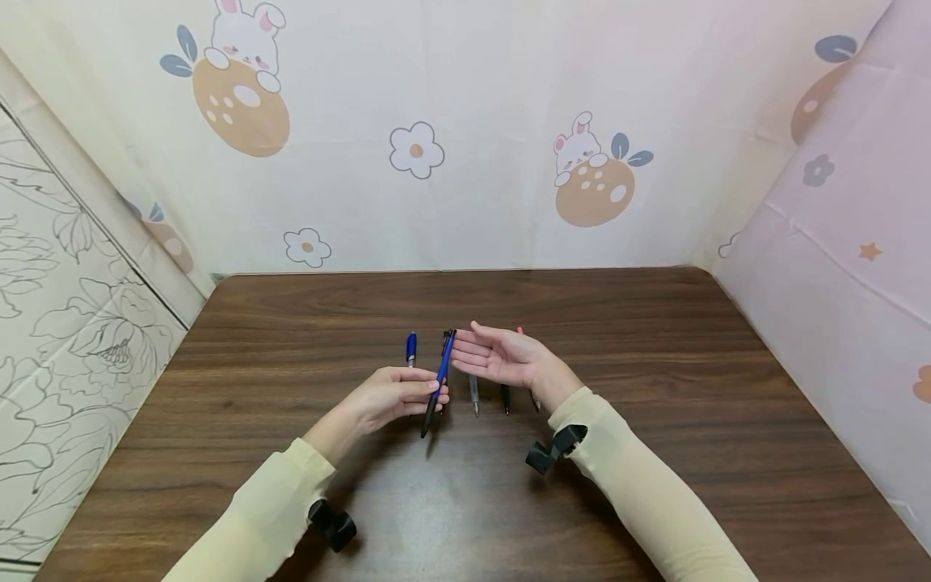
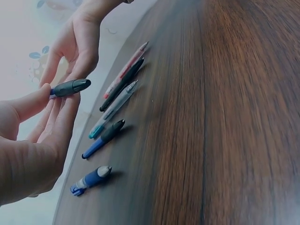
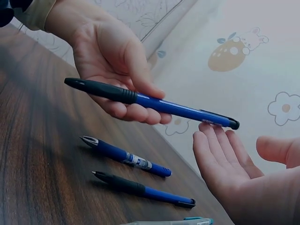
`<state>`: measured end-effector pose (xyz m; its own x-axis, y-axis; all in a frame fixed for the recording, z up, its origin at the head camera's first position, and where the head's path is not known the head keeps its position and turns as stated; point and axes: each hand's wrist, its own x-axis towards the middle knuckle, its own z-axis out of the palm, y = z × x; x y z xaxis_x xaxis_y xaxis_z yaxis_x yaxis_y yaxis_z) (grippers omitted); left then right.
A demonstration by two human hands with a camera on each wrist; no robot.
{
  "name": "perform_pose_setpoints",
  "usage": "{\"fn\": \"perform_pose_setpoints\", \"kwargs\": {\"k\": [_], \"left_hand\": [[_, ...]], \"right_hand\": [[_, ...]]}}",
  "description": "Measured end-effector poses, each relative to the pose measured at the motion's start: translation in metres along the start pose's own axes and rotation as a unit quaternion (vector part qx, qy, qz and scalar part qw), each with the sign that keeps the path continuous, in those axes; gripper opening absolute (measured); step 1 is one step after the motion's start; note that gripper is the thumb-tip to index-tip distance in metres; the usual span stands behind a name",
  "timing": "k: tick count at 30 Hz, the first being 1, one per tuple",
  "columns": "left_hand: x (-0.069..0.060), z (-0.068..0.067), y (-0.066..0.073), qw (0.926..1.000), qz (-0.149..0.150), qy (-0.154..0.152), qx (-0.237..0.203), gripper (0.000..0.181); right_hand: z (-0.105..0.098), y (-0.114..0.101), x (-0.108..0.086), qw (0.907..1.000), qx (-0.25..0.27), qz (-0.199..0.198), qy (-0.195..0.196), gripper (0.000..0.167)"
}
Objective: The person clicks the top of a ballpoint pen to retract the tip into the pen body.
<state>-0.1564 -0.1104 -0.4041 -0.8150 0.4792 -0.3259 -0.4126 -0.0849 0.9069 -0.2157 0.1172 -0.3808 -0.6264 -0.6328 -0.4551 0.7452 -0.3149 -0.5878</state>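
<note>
Blue pen pinched by left fingers; right fingers straight; five pens lie on table.

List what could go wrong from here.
Drop: the left grip pinches the held pen between thumb and fingers; the right grip is open, so it might slip.
Possible mix-up: a similar blue-and-black pen lies below.
Knock: the row of pens lies close; one bump could shift several.
</note>
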Motion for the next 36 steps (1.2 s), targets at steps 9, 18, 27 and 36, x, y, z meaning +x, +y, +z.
{"fn": "perform_pose_setpoints", "kwargs": {"k": [9,18,27,36], "left_hand": [[-0.009,-0.013,0.002,0.9997,0.002,0.021,0.010,0.043],[-0.013,-0.030,0.001,0.9930,0.009,0.098,0.065,0.045],[-0.020,-0.046,0.004,0.9803,0.005,0.172,0.097,0.040],[-0.024,-0.058,0.005,0.9610,0.018,0.233,0.148,0.036]], "right_hand": [[-0.005,0.000,-0.005,0.9996,-0.026,0.001,-0.010,0.057],[-0.013,0.000,-0.014,0.9995,-0.032,-0.002,0.000,0.058],[-0.021,-0.002,-0.026,0.9969,-0.075,-0.009,0.021,0.060],[-0.027,-0.001,-0.029,0.9921,-0.117,-0.022,0.042,0.062]]}}
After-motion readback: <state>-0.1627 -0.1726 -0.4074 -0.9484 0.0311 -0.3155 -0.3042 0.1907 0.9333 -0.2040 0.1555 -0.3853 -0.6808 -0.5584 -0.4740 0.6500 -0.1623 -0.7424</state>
